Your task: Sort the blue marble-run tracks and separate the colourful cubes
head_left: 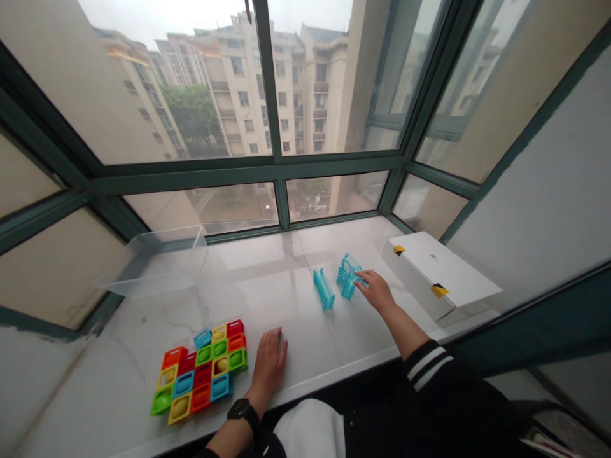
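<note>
Left hand (270, 356) lies flat, palm down, fingers together and pointing far, near the centre; its bare forearm runs back to the near edge (a dark band (243, 409) circles the wrist). Right hand (377, 291) reaches farther right, back upward, fingers extended leftward, its forearm emerging from a striped cuff (428, 364).

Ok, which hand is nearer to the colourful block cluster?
Left. The left hand lies flat on the sill just right of the block cluster, not touching it. The right hand is farther off, its fingers at a turquoise piece near the white box.
</note>
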The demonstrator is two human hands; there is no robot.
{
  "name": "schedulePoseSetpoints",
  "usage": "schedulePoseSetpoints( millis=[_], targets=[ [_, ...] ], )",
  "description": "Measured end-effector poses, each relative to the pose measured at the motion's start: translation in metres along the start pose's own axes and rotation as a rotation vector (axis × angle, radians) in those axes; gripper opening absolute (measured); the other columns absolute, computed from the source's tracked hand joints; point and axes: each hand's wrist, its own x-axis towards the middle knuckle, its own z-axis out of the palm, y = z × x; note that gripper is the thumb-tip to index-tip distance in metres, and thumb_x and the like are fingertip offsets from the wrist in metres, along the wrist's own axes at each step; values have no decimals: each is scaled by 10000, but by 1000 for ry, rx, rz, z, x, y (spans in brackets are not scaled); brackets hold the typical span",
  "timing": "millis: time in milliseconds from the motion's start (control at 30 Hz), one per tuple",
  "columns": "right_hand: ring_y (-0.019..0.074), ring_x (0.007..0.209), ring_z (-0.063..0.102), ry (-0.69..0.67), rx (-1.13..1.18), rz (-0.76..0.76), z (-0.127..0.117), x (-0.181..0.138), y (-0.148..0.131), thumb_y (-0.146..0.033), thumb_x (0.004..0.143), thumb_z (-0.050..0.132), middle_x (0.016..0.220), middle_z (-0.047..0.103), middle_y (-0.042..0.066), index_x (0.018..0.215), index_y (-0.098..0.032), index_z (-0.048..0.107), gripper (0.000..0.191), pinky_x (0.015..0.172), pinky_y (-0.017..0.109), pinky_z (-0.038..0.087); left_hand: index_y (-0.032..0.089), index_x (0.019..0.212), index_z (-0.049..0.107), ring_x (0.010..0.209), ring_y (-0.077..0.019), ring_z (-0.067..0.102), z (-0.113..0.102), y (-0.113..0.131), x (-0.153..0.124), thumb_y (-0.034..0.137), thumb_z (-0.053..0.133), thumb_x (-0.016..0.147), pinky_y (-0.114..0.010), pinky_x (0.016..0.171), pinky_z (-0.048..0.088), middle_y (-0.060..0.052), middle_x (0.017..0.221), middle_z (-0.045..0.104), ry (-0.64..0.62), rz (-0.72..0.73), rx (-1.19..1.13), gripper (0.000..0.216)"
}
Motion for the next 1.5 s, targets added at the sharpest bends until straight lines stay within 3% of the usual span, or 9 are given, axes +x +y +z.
schedulePoseSetpoints(
  millis=[267,633,1100,1300,1500],
  targets=[
    [271,1083,681,-39,-84,-27,12,2,4,-303,929,690,1148,735,108,1202,-213,765,297,1006,394,525,186,1380,549,1295,-317,604,-1,2,-1,373,441,1052,-566,1120,499,-148,1349,656,-10,10,26,393],
    [266,1083,692,-51,-87,-37,13,1,9,-294,927,690,1140,736,103,1185,-212,768,281,1007,393,529,207,1377,564,1295,-315,605,0,0,-1,356,447,1052,-570,1135,486,-132,1345,659,-20,13,21,376],
    [226,936,703,-63,-64,-35,13,-2,9,-292,914,694,1146,720,88,1187,-231,750,285,916,370,552,214,1308,612,1260,-302,621,-7,7,2,345,454,1047,-567,1134,489,-118,1313,671,-20,20,23,332],
    [201,884,692,-87,-66,-22,13,-3,13,-283,912,694,1125,711,70,1275,-250,705,365,882,341,543,215,1289,623,1240,-296,625,-8,9,3,334,456,1044,-569,1131,487,-115,1290,678,-13,26,20,318],
    [207,884,684,-118,-98,-13,11,-3,10,-267,911,671,1011,716,54,1260,-237,710,352,855,321,527,216,1281,632,1231,-292,632,-9,10,3,334,471,1034,-565,1123,494,-113,1283,684,-6,22,24,317]
  ],
)
